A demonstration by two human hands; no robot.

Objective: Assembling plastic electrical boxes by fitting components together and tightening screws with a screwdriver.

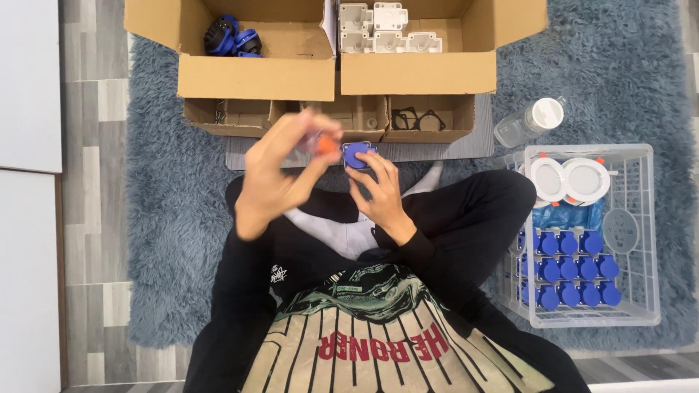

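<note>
My right hand grips a small blue round-faced plastic part by its lower edge, just above my crossed legs. My left hand is raised beside it, blurred by motion, with its fingertips pinched on a small orange-tipped tool or piece. The orange tip sits a little left of the blue part; whether they touch I cannot tell. Both hands hover over a grey mat in front of me.
Two open cardboard boxes stand ahead: the left box holds blue parts, the right box holds white housings. Low cardboard trays lie below them. A clear bottle and a white wire basket of blue parts sit to the right.
</note>
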